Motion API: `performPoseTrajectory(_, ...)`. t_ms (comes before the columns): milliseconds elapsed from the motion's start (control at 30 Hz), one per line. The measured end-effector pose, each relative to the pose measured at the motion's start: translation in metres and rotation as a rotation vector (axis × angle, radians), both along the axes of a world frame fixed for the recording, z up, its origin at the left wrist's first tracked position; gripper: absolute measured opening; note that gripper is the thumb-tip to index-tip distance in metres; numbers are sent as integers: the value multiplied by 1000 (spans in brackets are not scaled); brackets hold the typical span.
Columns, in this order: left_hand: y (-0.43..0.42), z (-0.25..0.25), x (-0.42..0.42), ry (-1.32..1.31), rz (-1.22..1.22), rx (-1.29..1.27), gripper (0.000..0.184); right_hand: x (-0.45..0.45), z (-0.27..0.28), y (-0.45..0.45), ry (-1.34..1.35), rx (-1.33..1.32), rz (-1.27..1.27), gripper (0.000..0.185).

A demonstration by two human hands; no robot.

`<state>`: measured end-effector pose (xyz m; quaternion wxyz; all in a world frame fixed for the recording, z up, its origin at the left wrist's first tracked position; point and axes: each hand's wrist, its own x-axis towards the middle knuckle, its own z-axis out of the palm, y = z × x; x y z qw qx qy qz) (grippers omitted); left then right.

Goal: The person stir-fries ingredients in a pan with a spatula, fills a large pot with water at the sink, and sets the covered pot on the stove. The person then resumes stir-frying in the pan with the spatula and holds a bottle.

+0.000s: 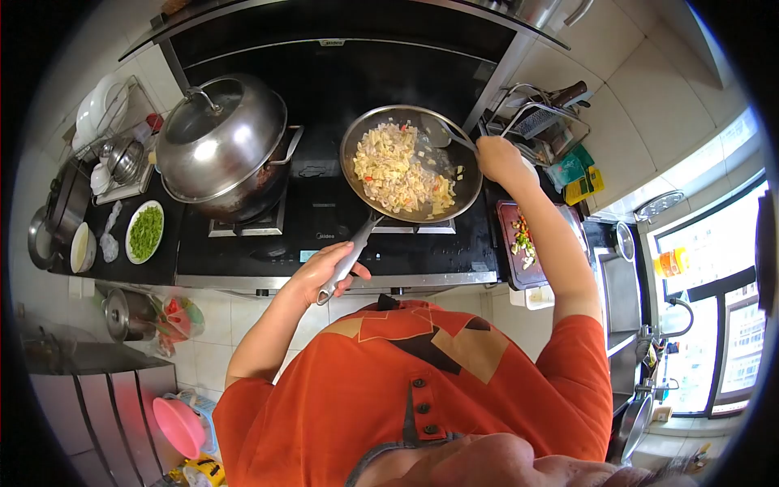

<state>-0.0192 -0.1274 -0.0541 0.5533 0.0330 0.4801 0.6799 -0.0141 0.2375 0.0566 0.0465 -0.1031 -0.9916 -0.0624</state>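
A frying pan [412, 214] sits on the right burner, holding chopped pale food [398, 166] with small red bits, gathered mostly on its left side. My left hand [324, 269] is at the grey pan handle [354, 258], fingers curled loosely beneath it and the thumb along its side. At the pan's right rim, my right hand [505, 162] is closed round the handle of a metal spatula [439, 135]. The spatula's head rests inside the pan at the upper right; its grip is hidden in my fist.
A large lidded steel pot [223, 150] stands on the left burner. Left of it are a plate of chopped greens [146, 232] and a white bowl [83, 247]. On the right lie a cutting board [531, 274] with chopped vegetables and a knife rack [542, 122]. The sink [621, 300] is farther right.
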Motion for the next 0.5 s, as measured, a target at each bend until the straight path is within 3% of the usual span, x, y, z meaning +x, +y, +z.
performPoseTrajectory(133, 0, -1, 1, 43, -13, -7, 24, -40, 10, -48, -136, -114, -134, 22)
performPoseTrajectory(300, 6, -2, 0, 34, -30, 11, 22, -49, 4, -88, -220, 12, 134, 21)
performPoseTrajectory(433, 2, -3, -1, 10, -22, 21, 21, -11, -7, -86, -210, 191, 386, 10)
performPoseTrajectory(500, 2, -3, -1, 6, -15, 12, 21, 18, 5, -83, -276, 234, 469, 15)
